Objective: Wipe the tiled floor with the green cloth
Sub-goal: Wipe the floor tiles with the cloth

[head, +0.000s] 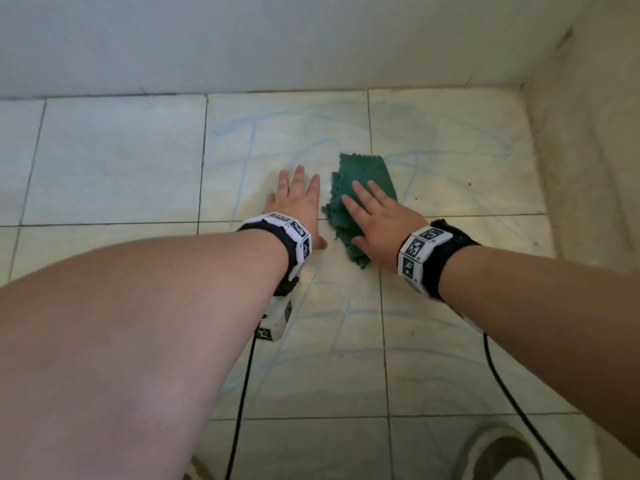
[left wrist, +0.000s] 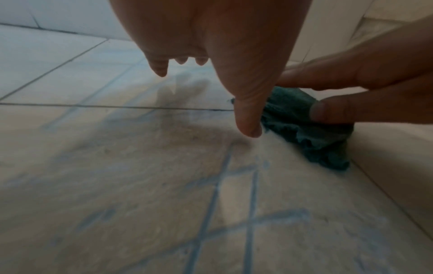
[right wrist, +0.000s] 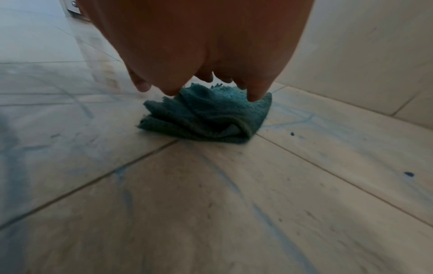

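A folded green cloth (head: 360, 199) lies on the pale tiled floor (head: 117, 161), which is streaked with blue chalk-like lines. My right hand (head: 377, 220) lies flat on top of the cloth with straight, spread fingers. In the right wrist view the cloth (right wrist: 211, 115) bunches under the fingertips (right wrist: 255, 96). My left hand (head: 298, 199) is spread just left of the cloth, fingers straight, over the bare tile; whether it touches the floor I cannot tell. The left wrist view shows the cloth (left wrist: 311, 137) under my right hand's fingers (left wrist: 332, 111).
A white wall (head: 277, 39) runs along the far side and a second wall (head: 588, 150) closes the right, forming a corner. Black cables (head: 502, 382) trail from both wrists across the near tiles. A shoe (head: 498, 452) shows at the bottom right.
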{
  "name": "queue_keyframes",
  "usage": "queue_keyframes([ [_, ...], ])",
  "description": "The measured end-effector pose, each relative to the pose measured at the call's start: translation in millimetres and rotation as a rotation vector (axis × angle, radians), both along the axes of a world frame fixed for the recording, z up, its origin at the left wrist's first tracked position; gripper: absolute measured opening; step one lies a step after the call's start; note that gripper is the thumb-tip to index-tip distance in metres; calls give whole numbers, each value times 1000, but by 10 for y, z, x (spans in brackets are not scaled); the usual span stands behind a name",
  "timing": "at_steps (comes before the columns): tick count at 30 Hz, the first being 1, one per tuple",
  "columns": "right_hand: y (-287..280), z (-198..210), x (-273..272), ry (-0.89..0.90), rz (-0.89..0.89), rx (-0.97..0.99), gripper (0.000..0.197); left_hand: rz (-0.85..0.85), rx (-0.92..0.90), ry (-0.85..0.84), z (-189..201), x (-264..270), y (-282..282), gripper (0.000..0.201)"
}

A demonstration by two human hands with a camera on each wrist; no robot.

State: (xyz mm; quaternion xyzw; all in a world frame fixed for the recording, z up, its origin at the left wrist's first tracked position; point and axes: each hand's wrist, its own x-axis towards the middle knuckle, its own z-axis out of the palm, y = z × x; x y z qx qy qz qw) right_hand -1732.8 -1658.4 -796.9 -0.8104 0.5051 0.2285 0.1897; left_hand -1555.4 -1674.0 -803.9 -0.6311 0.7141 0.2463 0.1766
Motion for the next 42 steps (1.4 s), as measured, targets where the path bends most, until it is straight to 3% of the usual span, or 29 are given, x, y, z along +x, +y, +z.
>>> queue_keyframes([
  [12, -226, -387, 134, -21, -139, -70, 83, -53, 118, -35, -149, -47, -388, 141],
  [26, -1610, -498, 113, -28, -320, -162, 77, -51, 228, -13, -168, -43, -398, 138],
  [29, -1368, -466, 119, -31, -293, -153, 78, -52, 225, -4, -172, -38, -386, 137],
  [33, -203, -344, 53, -71, -115, -46, 92, -44, 213, -7, -111, -69, -366, 135],
  [36, 429, -278, 12, -41, -94, 32, 97, -27, 204, 5, -81, -67, -361, 134],
  [39, 209, -290, -43, -33, -86, 57, 93, -25, 205, -3, -108, -72, -367, 136],
  [42, -398, -302, -68, -49, -196, -30, 91, -26, 223, -1, -117, -66, -377, 136],
])
